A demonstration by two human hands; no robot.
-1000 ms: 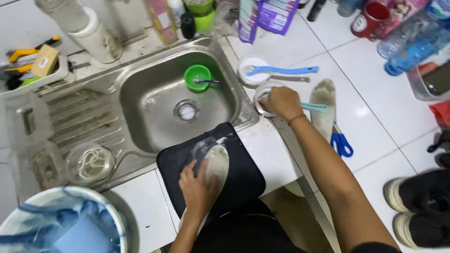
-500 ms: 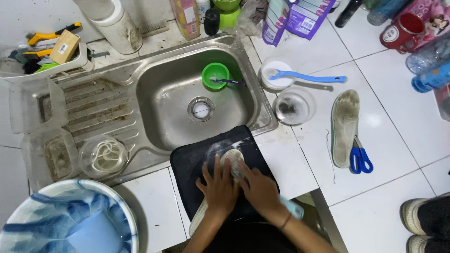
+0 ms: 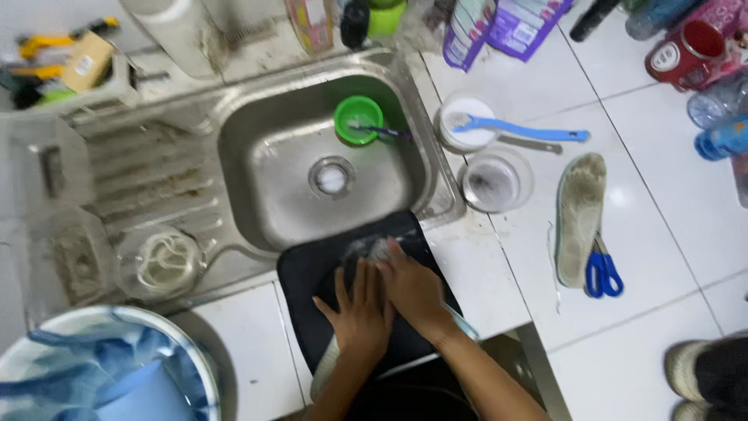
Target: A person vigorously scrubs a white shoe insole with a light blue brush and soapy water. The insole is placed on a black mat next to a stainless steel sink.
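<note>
Both hands work side by side on a black mat (image 3: 312,273) that lies on the white tiled tabletop (image 3: 499,273) at the front edge of the steel sink (image 3: 265,156). The left hand (image 3: 362,312) lies flat with its fingers spread, pressing down on a pale shoe insole (image 3: 326,373) whose near end sticks out from under the wrist toward the person. The right hand (image 3: 413,284) is just beside the left, touching it, with its fingers curled down over the far, soapy end of the insole; whether it grips something small there cannot be told, because the spot is blurred. Just beyond the fingertips the sink basin opens, and at its far side stands a green cup (image 3: 358,118) with a small brush in it. To the right of the right hand, a little apart, a clear glass bowl (image 3: 495,181) sits on the tabletop, and beyond it a white round dish (image 3: 466,123) with a blue-handled brush (image 3: 522,131) laid across its rim. Further right lies a second insole (image 3: 580,214), grey and worn, with blue-handled scissors (image 3: 602,269) touching its near end. To the left of the left hand, a clear tub holding coiled white laces (image 3: 164,263) rests on the draining board, and nearer the person stands a round basin with blue cloth (image 3: 101,374).
</note>
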